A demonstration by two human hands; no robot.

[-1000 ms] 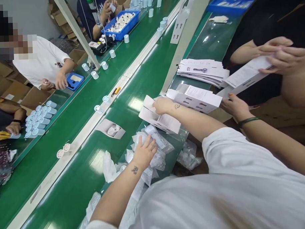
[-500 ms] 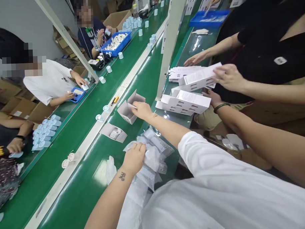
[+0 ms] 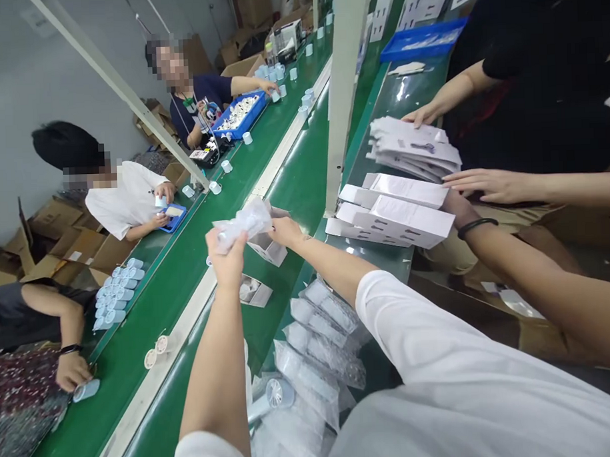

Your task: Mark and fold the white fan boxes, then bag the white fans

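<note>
My left hand (image 3: pixel 228 252) grips a bundle in clear plastic wrap (image 3: pixel 247 222), raised above the belt; what is inside is blurred. The bundle is beside and partly in front of a white open carton (image 3: pixel 270 248). My right hand (image 3: pixel 286 232) holds the carton at its right edge, fingers closed on its wall. Nearer me on the belt is a second small white carton (image 3: pixel 254 291) with a pale object inside, partly behind my left forearm. Several plastic-wrapped packages (image 3: pixel 310 375) lie in a row close to my body, with a pale blue cylindrical part (image 3: pixel 279 393) among them.
Beyond a white divider rail (image 3: pixel 182 313) stand several light blue cups (image 3: pixel 118 292). A post (image 3: pixel 344 100) rises beyond my right hand. To the right are white printed cartons (image 3: pixel 394 215) and a co-worker's hands (image 3: pixel 488 183). Other people work across the green belt.
My left hand has lifted a wrapped bundle from the pile and carried it up to the carton. My right hand stays on the carton. Co-workers' hands and cartons at right have shifted.
</note>
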